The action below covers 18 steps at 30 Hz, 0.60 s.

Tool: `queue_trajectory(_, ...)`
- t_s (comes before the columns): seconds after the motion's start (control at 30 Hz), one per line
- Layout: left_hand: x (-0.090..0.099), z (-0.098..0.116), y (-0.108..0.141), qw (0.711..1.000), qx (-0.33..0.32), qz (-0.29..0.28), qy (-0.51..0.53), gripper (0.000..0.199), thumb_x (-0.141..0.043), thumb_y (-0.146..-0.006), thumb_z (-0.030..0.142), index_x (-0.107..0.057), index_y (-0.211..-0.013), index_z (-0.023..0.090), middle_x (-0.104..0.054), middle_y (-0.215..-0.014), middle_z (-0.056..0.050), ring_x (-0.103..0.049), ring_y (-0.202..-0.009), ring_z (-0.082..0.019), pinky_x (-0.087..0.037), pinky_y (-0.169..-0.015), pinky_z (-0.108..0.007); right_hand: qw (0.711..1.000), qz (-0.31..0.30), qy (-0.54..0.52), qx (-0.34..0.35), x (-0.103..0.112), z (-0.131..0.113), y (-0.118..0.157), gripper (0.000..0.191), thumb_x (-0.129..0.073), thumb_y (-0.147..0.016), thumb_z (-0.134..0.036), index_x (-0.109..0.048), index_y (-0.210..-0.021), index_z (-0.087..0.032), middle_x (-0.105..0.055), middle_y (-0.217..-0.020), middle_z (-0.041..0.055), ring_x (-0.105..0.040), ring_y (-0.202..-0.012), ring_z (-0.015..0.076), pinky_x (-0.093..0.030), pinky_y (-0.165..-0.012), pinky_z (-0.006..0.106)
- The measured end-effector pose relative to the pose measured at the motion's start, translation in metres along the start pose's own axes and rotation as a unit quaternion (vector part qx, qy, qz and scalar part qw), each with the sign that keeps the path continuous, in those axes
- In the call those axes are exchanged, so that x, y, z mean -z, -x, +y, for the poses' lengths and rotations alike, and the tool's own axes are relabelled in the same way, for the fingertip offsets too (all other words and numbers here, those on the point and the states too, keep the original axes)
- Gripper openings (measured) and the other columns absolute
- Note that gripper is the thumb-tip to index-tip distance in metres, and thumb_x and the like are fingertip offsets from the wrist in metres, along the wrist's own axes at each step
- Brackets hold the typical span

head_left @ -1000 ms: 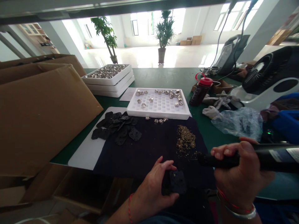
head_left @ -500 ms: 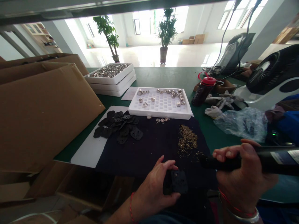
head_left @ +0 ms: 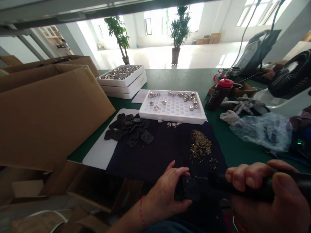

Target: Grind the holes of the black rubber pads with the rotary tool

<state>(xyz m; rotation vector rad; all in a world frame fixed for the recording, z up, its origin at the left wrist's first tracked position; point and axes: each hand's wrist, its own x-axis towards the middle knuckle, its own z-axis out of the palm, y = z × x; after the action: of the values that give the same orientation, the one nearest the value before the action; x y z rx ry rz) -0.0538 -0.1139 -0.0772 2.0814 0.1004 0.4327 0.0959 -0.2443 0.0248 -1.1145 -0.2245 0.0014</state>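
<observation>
The dark perforated plate (head_left: 190,189) sits low at centre, clasped by the left hand (head_left: 165,194), whose fingers (head_left: 179,171) wrap over its upper edge and whose thumb side runs along its lower edge. The right hand (head_left: 264,194) is clenched around a black rotary tool (head_left: 243,187). What has just changed is that this hand has come down and inward, bringing the tool's narrow tip to the plate's right edge, though whether they touch is hard to tell. Behind them lies a dark cloth mat (head_left: 167,152) with a heap of gritty shavings (head_left: 200,147) toward its right side, well clear of the hands. More dark plates (head_left: 127,129) lie in a cluster at the mat's left edge, overlapping a white cutting board (head_left: 97,152). Above, a white foam tray (head_left: 172,106) holds scattered metal nuts (head_left: 155,107). A large cardboard sheet (head_left: 48,113) walls off the left, while a plastic bag (head_left: 262,136) sits beyond the right hand, leaving open green bench (head_left: 233,152) between them.
</observation>
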Motion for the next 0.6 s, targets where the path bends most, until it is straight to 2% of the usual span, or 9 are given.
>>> queue_trajectory(0.1,0.0006,0.0005,-0.0004,1.0,0.005,-0.003,0.005,0.089,-0.09,-0.083,0.013,-0.049,-0.161,0.024,-0.078,-0.143,-0.01,-0.077,-0.136,-0.03,-0.03,-0.145,-0.066,1.0,-0.019,-0.005,0.024,0.0019,0.002,0.004,0.026,-0.092,-0.085,-0.041,-0.071,-0.096,-0.03,-0.048,-0.06,-0.0074,-0.041,-0.049,0.0162,-0.049,-0.05,0.032)
queue_trajectory(0.27,0.001,0.0016,-0.0004,1.0,0.003,-0.007,0.0,0.087,-0.09,-0.085,0.015,-0.048,-0.16,0.024,-0.077,-0.144,-0.01,-0.076,-0.136,-0.031,-0.03,-0.144,-0.066,0.999,-0.024,-0.032,0.0,0.0003,0.0021,0.0052,0.033,-0.097,-0.085,-0.043,-0.07,-0.098,-0.028,-0.049,-0.061,-0.0078,-0.041,-0.05,0.0152,-0.05,-0.05,0.029)
queue_trajectory(0.43,0.0,0.0,-0.0005,1.0,-0.004,-0.004,-0.001,0.085,-0.091,-0.085,0.015,-0.049,-0.159,0.024,-0.077,-0.144,-0.01,-0.076,-0.136,-0.03,-0.03,-0.145,-0.065,0.997,-0.052,-0.048,-0.017,-0.0013,0.0033,0.0071,0.03,-0.096,-0.087,-0.043,-0.073,-0.097,-0.027,-0.049,-0.061,-0.0076,-0.042,-0.049,0.0136,-0.05,-0.048,0.026)
queue_trajectory(0.6,0.0012,0.0002,-0.0015,1.0,-0.009,-0.012,-0.004,0.078,-0.094,-0.083,0.016,-0.057,-0.152,0.02,-0.077,-0.143,-0.012,-0.076,-0.135,-0.03,-0.031,-0.145,-0.063,0.996,-0.066,-0.062,-0.025,-0.001,0.007,0.0071,0.033,-0.097,-0.085,-0.044,-0.073,-0.097,-0.025,-0.051,-0.061,-0.0074,-0.043,-0.047,0.0135,-0.052,-0.046,0.026)
